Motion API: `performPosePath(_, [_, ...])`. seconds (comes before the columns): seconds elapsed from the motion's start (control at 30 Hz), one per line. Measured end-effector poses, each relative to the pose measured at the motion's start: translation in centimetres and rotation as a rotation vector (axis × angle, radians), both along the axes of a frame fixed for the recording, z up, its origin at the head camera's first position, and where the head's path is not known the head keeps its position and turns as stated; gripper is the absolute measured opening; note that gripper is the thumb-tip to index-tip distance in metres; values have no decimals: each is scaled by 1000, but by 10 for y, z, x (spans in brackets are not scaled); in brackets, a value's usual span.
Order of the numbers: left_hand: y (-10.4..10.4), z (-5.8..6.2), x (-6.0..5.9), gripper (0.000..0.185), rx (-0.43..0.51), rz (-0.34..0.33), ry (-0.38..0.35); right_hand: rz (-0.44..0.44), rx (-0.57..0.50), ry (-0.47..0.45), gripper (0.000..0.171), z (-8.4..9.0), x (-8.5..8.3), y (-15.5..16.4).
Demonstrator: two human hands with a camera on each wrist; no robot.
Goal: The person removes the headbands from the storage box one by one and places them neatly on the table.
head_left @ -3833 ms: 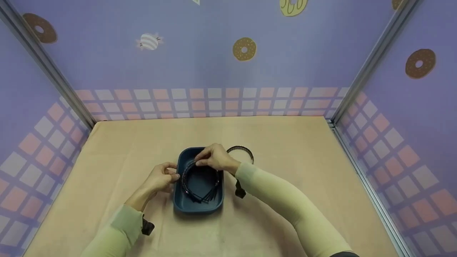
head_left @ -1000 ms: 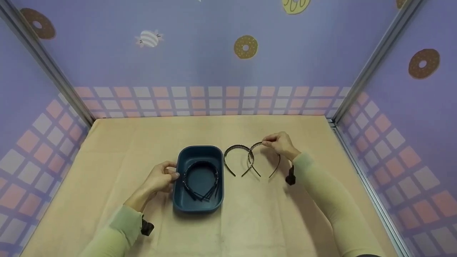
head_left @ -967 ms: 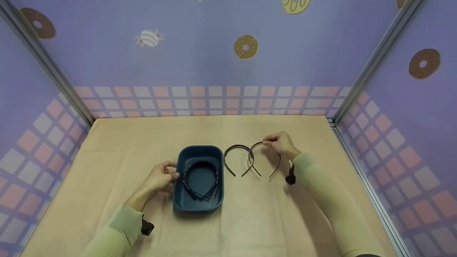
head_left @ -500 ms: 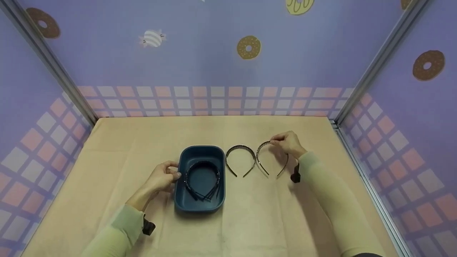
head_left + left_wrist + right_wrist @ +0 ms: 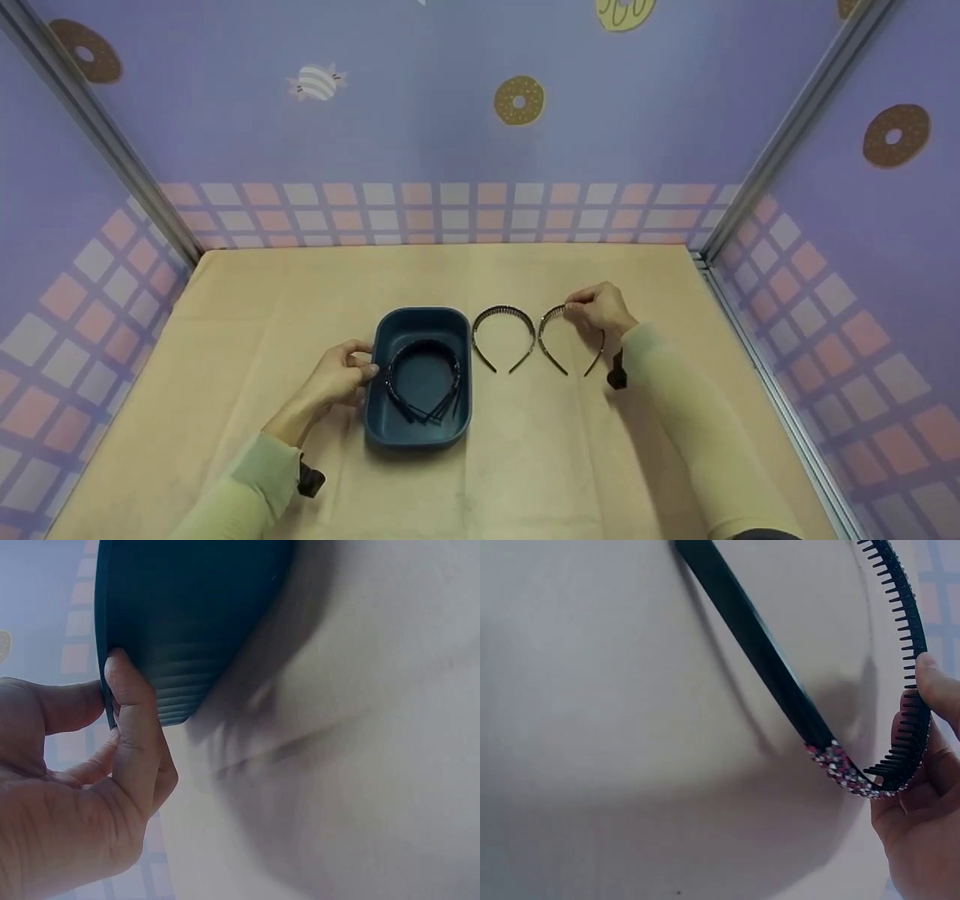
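Pinched at its crown between your right hand's (image 5: 600,311) thumb and fingertips (image 5: 934,690), the headband (image 5: 570,337) now stands on the cloth (image 5: 525,465) with its tips toward you. The wrist view shows its comb teeth and a run of pink and clear stones along the arc.

Half a second ago this headband sat slightly higher and nearer the second headband (image 5: 504,339); a second ago their legs crossed. They are now just beside each other and apart, so you have drawn it clear to the right and lowered it. My judgement: it is placed or about to be; your fingers have not let go.

Your left hand (image 5: 341,375) grips the left rim of the tray (image 5: 420,431), thumb inside and fingers on the ribbed outer wall, and has not shifted across the recent frames. The tray has not moved.

A bundle of headbands (image 5: 421,381) remains in the tray, so more appears left to lay out.
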State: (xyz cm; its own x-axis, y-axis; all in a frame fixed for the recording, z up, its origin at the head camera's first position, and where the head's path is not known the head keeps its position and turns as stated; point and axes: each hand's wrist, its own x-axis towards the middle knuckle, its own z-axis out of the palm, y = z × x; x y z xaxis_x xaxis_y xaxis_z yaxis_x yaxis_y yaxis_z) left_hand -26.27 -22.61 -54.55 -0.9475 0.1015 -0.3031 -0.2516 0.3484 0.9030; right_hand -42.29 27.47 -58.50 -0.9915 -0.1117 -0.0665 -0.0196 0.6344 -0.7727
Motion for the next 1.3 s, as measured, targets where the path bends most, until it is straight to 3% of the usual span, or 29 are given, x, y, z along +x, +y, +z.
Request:
performPosePath(0.3, [0,0,0,46,1,-7,-3,-32,-25,-13,18,-10,-1,0])
performPosePath(0.63, [0,0,-2,48,3,-8,8,-47,26,46,17,-11,1,-7])
performPosePath(1.1, [1,2,-2,48,-17,-15,10,-18,69,78,21,-14,0,-4])
performPosePath(1.3, [1,1,-2,49,-20,-7,-3,-34,17,108,21,-14,0,-3])
